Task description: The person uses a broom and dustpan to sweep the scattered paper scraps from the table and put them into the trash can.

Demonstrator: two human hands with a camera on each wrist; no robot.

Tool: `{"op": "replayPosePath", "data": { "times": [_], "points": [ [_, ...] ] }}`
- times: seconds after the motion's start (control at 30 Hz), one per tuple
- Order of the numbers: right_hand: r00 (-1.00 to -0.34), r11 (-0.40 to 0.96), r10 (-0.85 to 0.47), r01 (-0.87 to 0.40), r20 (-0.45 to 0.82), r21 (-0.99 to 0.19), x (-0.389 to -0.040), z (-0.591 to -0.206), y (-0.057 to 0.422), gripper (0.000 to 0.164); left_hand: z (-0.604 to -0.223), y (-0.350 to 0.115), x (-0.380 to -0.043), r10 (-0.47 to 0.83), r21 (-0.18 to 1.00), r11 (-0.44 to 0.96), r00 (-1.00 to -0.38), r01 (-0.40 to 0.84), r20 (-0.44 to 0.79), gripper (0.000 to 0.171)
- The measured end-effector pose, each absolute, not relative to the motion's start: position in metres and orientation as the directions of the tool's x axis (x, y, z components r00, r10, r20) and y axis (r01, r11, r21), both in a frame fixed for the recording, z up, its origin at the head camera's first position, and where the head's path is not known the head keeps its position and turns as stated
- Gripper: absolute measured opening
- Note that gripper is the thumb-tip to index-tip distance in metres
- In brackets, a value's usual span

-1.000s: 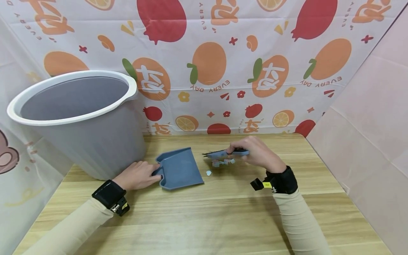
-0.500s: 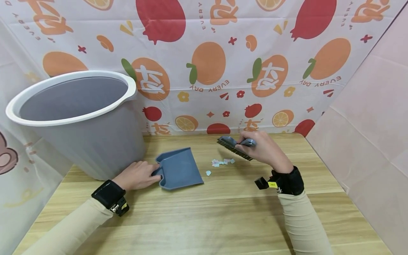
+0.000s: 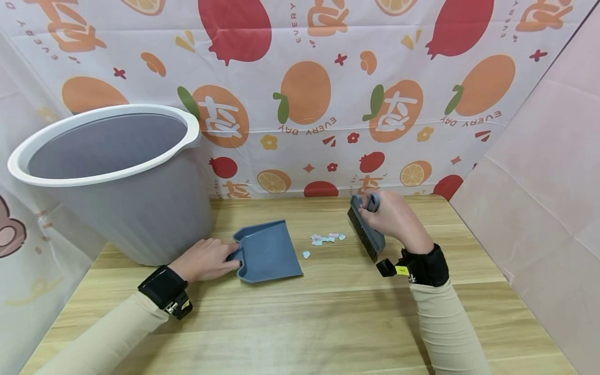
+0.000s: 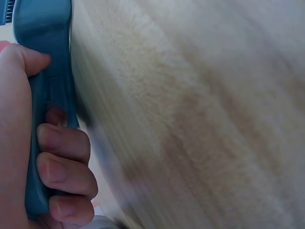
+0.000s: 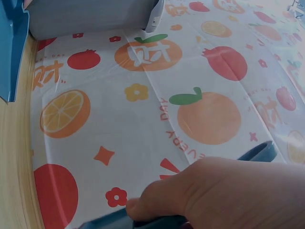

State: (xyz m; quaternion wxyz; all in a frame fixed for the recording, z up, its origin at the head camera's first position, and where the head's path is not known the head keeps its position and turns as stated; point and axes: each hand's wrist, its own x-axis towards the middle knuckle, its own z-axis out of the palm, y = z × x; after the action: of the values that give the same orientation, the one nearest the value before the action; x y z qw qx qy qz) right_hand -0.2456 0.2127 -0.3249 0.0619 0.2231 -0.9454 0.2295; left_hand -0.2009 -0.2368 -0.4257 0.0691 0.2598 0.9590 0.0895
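My left hand [image 3: 206, 259] grips the handle of a blue-grey dustpan [image 3: 269, 252] on the wooden table, its flat lip facing right. In the left wrist view, fingers [image 4: 66, 174] curl round the dustpan handle [image 4: 52, 90]. Several small pale paper scraps [image 3: 323, 239] lie to the right of the lip, with one scrap [image 3: 307, 254] nearer to it. Beyond them, my right hand [image 3: 396, 219] holds a small hand brush [image 3: 367, 229] by its handle, dark bristles turned left toward the scraps. In the right wrist view the brush [image 5: 112, 220] is mostly cut off by the bottom edge.
A tall grey bin [image 3: 140, 208] with a white rim stands at the back left, behind my left hand. A fruit-print cloth [image 3: 300, 151] hangs along the table's back edge. A pale pink panel [image 3: 529, 198] borders the right side.
The brush has lifted off the scraps, moved right and swung round, so its bristles now face left. The dustpan and left hand have shifted very slightly right and toward me.
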Motion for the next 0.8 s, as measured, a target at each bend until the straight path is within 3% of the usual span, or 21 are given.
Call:
{"op": "replayPosePath", "data": {
  "times": [0.23,0.47,0.8],
  "points": [
    [-0.907,0.818,-0.364,-0.42,0.211,-0.393,-0.249,-0.329,0.212,0.017,-0.425,-0.236,-0.201,0.512,0.209,0.848,-0.855,0.486,-0.088,0.049],
    [-0.92,0.814,-0.375,-0.386,0.116,-0.433,-0.252,-0.335,0.205,0.026,-0.425,-0.236,-0.202,0.512,0.209,0.848,-0.854,0.487,-0.089,0.046],
    [-0.91,0.804,-0.388,-0.412,0.146,-0.43,-0.254,-0.34,0.195,0.037,-0.426,-0.236,-0.202,0.505,0.203,0.854,-0.857,0.48,-0.098,0.048]
  ]
}}
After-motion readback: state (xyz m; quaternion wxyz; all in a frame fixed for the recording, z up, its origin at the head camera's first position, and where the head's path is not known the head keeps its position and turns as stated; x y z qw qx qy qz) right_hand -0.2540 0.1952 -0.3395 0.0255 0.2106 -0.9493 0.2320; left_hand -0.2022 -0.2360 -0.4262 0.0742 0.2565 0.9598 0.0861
